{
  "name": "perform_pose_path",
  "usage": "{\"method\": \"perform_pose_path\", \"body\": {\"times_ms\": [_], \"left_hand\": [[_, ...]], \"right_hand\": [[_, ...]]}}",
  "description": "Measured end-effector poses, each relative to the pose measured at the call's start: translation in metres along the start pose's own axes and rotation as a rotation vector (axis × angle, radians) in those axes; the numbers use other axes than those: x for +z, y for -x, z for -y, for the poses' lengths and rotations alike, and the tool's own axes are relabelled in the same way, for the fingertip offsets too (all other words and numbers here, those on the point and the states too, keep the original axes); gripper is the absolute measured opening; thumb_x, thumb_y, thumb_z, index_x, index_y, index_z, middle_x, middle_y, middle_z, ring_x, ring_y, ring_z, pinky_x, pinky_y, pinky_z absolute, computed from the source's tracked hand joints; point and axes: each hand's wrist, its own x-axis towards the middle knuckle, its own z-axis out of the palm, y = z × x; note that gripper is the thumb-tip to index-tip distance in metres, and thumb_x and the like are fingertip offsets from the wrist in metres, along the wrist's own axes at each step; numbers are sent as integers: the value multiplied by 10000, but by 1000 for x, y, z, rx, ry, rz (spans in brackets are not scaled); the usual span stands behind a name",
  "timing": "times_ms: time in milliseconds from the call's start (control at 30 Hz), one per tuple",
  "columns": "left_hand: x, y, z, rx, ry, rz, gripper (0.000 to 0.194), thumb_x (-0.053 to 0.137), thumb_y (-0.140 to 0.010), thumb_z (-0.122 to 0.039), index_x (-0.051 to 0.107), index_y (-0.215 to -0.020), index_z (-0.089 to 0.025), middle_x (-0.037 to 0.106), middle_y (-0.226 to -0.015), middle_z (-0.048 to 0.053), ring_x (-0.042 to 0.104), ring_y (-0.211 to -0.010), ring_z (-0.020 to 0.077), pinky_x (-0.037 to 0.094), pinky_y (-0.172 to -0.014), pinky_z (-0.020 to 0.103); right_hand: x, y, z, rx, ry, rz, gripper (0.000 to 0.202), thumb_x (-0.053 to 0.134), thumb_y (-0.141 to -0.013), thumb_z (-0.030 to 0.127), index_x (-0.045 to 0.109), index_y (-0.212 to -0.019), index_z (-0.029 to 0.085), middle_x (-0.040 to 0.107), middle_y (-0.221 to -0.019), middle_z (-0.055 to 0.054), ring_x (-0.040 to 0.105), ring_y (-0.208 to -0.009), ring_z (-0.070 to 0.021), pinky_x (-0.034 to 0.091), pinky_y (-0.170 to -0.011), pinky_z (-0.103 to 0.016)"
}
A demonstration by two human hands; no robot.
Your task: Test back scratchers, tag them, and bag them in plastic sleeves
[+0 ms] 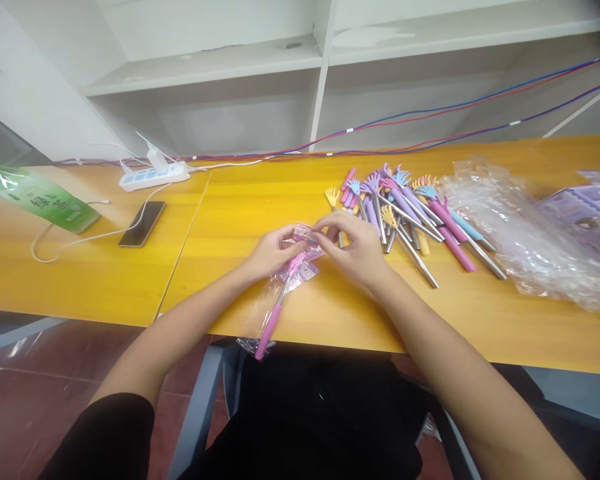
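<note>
My left hand pinches a small pink printed card between thumb and fingers. On the card's other side, the fingertips of my right hand are closed at its edge. Just below the hands lies a pink back scratcher with a metal shaft, inside a clear plastic bag. Its handle end reaches over the table's front edge. More pink printed cards lie around its head, partly hidden by the plastic and my fingers.
Right of my hands is a pile of coloured back scratchers. Beyond it are clear plastic bags and a purple printed box. A phone, a power strip with white cables and a green bottle are at the left.
</note>
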Motion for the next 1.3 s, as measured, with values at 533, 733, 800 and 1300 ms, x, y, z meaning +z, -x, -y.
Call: {"method": "perform_pose_path", "body": {"times_ms": [533, 733, 800, 1300], "left_hand": [[5, 1, -4, 44, 57, -97, 470, 644, -967, -620, 726, -1034, -162, 676, -925, 30, 609, -805, 130, 475, -760, 251], [4, 0, -7, 53, -42, -141, 486, 736, -889, -629, 709, -979, -152, 699, -912, 28, 620, -820, 143, 480, -744, 238], [3, 0, -7, 60, -62, -137, 466, 751, -889, -601, 716, -1010, -152, 719, -942, 39, 638, -837, 150, 488, -757, 241], [-2, -2, 0, 74, -53, -103, 455, 739, -908, -587, 701, -995, -142, 721, -945, 58, 659, -840, 166, 521, -784, 278]], "right_hand": [[-2, 0, 1, -111, 10, 100, 134, 670, -1008, 215, 688, -1138, 241, 743, -943, -19, 591, -651, -121, 510, -689, -299], [0, 3, 1, 13, -58, 179, 260, 732, -981, 374, 667, -1201, 250, 748, -968, -35, 656, -764, -165, 541, -748, -323], [1, 3, 0, 62, -53, 140, 245, 706, -995, 392, 654, -1190, 253, 717, -911, -27, 637, -758, -170, 530, -742, -325], [16, 4, -4, 355, -36, 355, 639, 434, -1058, 676, 591, -690, 177, 578, -640, -16, 498, -602, -145, 319, -598, -297]]}}
